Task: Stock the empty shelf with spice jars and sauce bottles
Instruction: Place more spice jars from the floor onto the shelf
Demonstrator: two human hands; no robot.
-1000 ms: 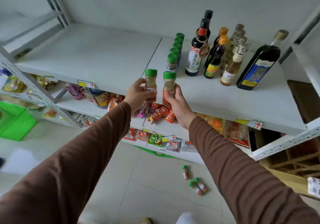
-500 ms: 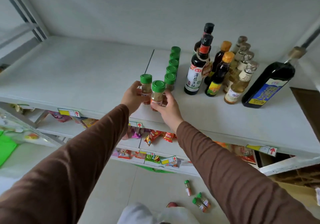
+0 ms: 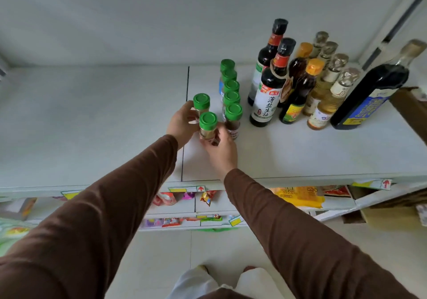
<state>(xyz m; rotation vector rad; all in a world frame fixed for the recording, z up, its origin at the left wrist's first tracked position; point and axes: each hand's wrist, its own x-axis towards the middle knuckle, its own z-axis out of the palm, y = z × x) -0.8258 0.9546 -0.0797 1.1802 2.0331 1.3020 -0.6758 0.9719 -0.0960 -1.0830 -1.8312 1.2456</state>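
Your left hand [image 3: 182, 124] grips rear spice jar [image 3: 201, 107], right hand [image 3: 221, 151] grips front jar [image 3: 208, 126], both upright on shelf [image 3: 92, 123].

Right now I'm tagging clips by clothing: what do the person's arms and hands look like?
Both arms wear long, plain brown sleeves reaching the wrists, the left sleeve and the right sleeve alike, with no markings. The left hand and right hand are bare: no gloves, and no rings or watch visible.

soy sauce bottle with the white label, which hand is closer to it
Right. The right hand is just left of the soy sauce bottle, across the row of jars. The left hand is farther left, holding the back jar.
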